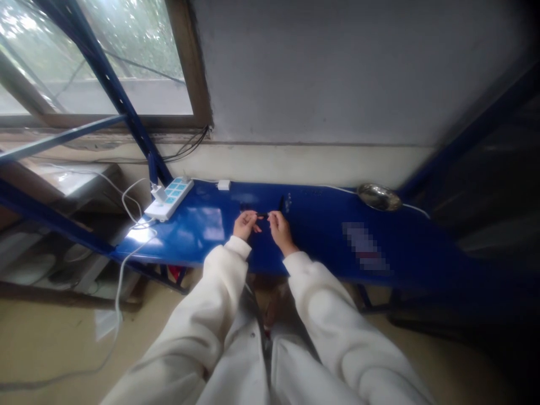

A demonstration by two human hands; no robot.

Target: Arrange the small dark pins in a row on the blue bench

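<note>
Between my two hands, above the blue table (312, 253), is a short thin black object (262, 215), too small to name. My left hand (245, 225) pinches its left end, the fingers closed. At its right end my right hand (279, 229) grips with thumb and finger. Just beyond my right hand lies a slim black stick-like item (281, 201) on the table. Several tiny clear pieces (288, 202) sit right beside that item. A small dark item (245, 206) shows behind my left hand, partly covered by it.
A white power strip (171, 199) with plugs and cables stands at the table's left end. Along the back edge are a white adapter (223, 184) and a shiny metal bowl-like object (378, 197). A blurred-out sheet (365, 246) lies to the right. Blue metal posts (122, 101) rise at both sides.
</note>
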